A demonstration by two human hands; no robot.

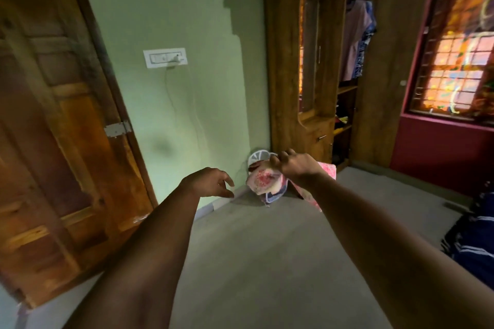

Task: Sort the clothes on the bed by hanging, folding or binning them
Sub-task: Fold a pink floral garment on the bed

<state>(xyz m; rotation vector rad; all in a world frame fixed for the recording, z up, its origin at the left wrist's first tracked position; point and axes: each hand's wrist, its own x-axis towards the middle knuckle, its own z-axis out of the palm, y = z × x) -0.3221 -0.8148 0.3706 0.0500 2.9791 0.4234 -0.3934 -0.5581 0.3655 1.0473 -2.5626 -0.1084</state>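
A white mesh laundry basket stands on the floor in the corner between the green wall and the wardrobe. A pink cloth with red print bulges over its front, and more of it hangs to the right, behind my forearm. My right hand is just above the basket with its fingers curled down, gripping the top of the pink cloth. To the left of the basket my left hand hovers with loosely spread fingers and holds nothing. A dark blue striped fabric lies at the right edge.
An open wooden wardrobe stands behind the basket, with clothes hanging inside and folded items on its shelves. A wooden door fills the left side. A switch plate with a dangling cable is on the wall. Grey floor spreads below my arms.
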